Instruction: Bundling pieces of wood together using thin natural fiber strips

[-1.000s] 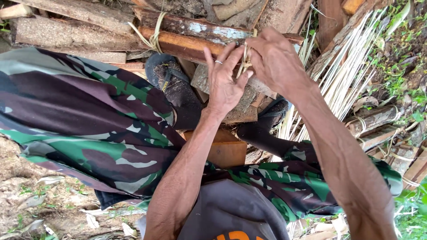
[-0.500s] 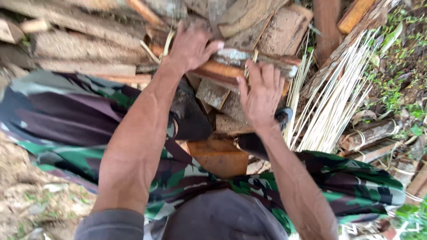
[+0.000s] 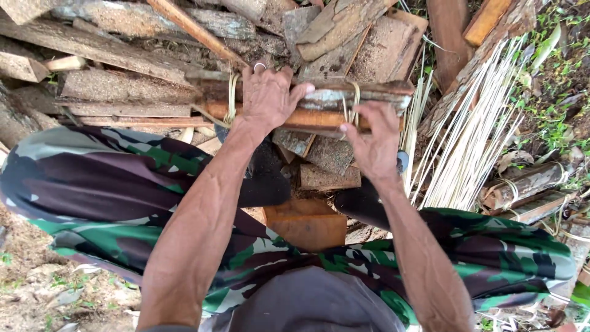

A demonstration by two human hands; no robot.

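Woodpile: a loose heap of grey and brown split wood slabs (image 3: 123, 55) fills the upper view; pieces lie crossed at angles, so pulling on the bundle could shift a slab onto the hands

Camouflage trousers: the person's knees in green, black and white camouflage cloth (image 3: 92, 190) spread wide either side of the work; a dropped bundle would likely land between them, onto the black boots (image 3: 264, 181)

Bundle: a short bundle of reddish-brown and grey split firewood sticks (image 3: 319, 106) lies crosswise on the heap, just in front of the knees; it looks uneven in thickness, so sticks might slide out endways if it is lifted by the middle

Pale strips: a fan of thin straw-coloured split cane strips (image 3: 473, 135) leans at the right, near the right forearm; an elbow swing could scatter them

Left hand: the left hand (image 3: 267, 98), a ring on one finger, presses palm-down over the bundle with fingers curled on its top edge, holding it; bark splinters are a risk to bare skin

Right hand: the right hand (image 3: 375, 138) pinches with narrowed fingers at the right tie; a slip may loosen it

Ties: two pale fibre bindings, left tie (image 3: 232, 98) and right tie (image 3: 353, 101), circle the bundle; thin, they could snap under strain
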